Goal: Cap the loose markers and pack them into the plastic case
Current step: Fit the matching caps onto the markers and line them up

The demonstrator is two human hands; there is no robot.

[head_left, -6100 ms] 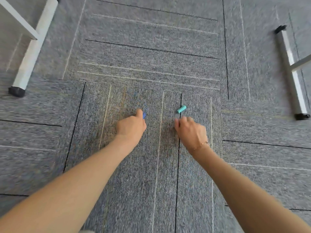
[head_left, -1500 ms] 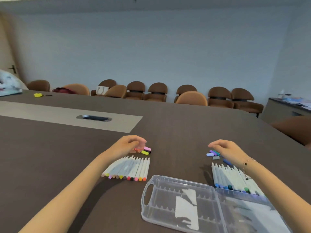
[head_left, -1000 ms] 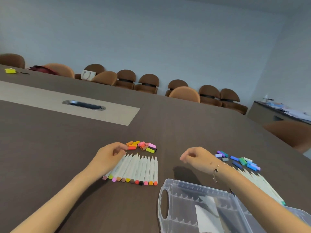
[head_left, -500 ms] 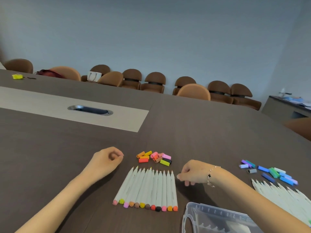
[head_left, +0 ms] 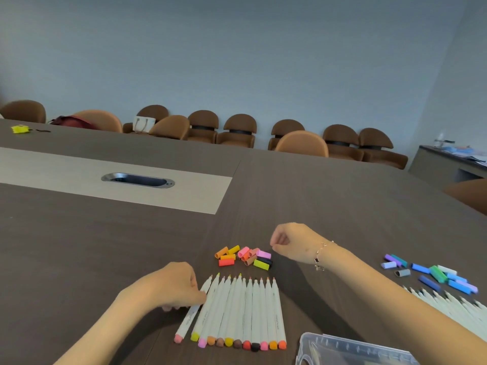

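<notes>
The left hand (head_left: 171, 287) has its fingertips curled against the outermost marker (head_left: 193, 309) of the warm-coloured row (head_left: 237, 312), apparently pinching it. The right hand (head_left: 292, 242) hovers loosely curled, holding nothing visible, just beside the warm caps (head_left: 243, 256). Best to lift that marker clear without scattering its neighbours, then match the pink cap. The plastic case (head_left: 350, 350) is cut off below; whether the left thumb truly grips is hidden.
</notes>
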